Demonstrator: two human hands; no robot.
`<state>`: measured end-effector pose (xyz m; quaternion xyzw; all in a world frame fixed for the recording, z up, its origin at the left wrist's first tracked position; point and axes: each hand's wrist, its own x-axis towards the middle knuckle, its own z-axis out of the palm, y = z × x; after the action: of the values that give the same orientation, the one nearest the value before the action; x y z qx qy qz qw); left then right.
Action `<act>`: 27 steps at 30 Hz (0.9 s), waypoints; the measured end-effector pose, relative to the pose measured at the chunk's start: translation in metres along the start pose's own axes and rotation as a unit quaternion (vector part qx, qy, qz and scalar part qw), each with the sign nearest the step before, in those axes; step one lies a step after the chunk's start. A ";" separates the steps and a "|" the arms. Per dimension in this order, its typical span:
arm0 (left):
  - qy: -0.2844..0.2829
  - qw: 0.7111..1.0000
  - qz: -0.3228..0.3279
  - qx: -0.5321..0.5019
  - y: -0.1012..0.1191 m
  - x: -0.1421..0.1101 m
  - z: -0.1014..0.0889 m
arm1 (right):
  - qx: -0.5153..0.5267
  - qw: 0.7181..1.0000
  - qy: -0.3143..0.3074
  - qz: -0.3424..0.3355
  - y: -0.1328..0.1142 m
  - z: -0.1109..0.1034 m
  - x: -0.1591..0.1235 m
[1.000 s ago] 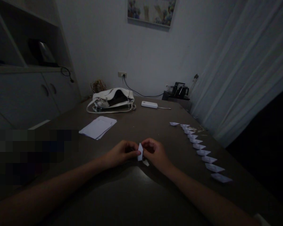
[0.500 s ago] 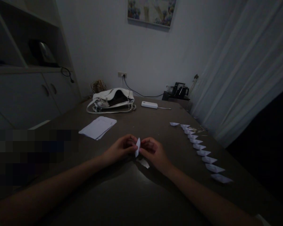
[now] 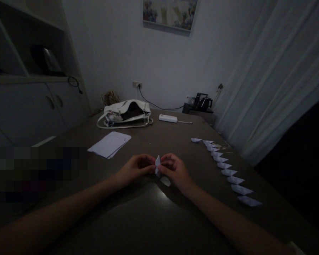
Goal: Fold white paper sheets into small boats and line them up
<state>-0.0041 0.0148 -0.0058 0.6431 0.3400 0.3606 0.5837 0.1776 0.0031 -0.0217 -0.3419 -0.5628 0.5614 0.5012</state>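
A small piece of folded white paper stands on edge between my hands, just above the middle of the brown table. My left hand pinches its left side between thumb and fingers. From the other side, my right hand grips it the same way, thumb nearest me. Fingertips cover part of the paper, so its full shape is hidden. Along the right of the table runs a slanting row of several folded paper boats, apart from my hands.
A stack of white paper sheets lies left of centre. Behind it rests a white handbag. A white power bank with a short cable lies at the far side. A black kettle stands beyond the table, near the white curtain.
Both hands have shifted very slightly to the right with the folded paper, which has turned more upright. The boats, sheets and bag keep their places.
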 end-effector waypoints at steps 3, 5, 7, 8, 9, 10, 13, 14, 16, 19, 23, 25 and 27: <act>-0.004 1.000 0.001 0.003 -0.001 0.000 0.000 | 0.000 1.000 0.005 0.011 -0.002 0.000 0.000; -0.007 1.000 0.011 0.005 -0.003 0.000 -0.001 | 0.005 1.000 0.003 0.019 -0.003 0.000 0.000; -0.007 1.000 0.020 0.010 -0.003 -0.001 -0.001 | 0.008 1.000 -0.001 0.027 -0.003 0.000 0.000; -0.006 1.000 0.024 0.015 -0.003 -0.001 -0.001 | 0.006 1.000 -0.003 0.030 -0.003 0.000 0.000; -0.005 0.999 0.029 0.021 -0.002 -0.001 0.000 | 0.004 1.000 -0.004 0.031 -0.003 0.000 0.000; -0.004 0.999 0.034 0.029 -0.002 -0.002 0.000 | 0.001 0.999 -0.005 0.032 -0.003 0.000 0.000; -0.002 0.997 0.053 0.055 -0.001 -0.004 0.002 | -0.001 0.999 -0.014 0.033 -0.001 -0.001 0.001; -0.004 0.996 0.058 0.063 -0.001 -0.004 0.003 | 0.001 0.999 -0.018 0.033 -0.001 -0.001 0.001; -0.010 0.995 0.064 0.074 -0.002 -0.005 0.004 | 0.006 0.999 -0.027 0.032 0.000 -0.001 0.001; -0.014 0.993 0.071 0.089 -0.002 -0.006 0.005 | 0.021 0.998 -0.039 0.034 0.000 0.000 0.001; -0.011 0.992 0.070 0.101 0.001 -0.007 0.005 | 0.012 0.999 -0.042 0.027 -0.003 0.002 0.000; -0.011 0.994 0.062 0.092 0.002 -0.008 0.005 | -0.004 0.999 -0.034 0.018 -0.003 0.002 0.000; -0.009 0.996 0.056 0.074 0.002 -0.007 0.005 | -0.022 1.000 -0.018 0.003 -0.002 0.001 0.000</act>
<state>-0.0035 0.0059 -0.0043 0.7058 0.3243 0.3609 0.5162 0.1771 0.0030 -0.0192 -0.3442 -0.5830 0.5565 0.4815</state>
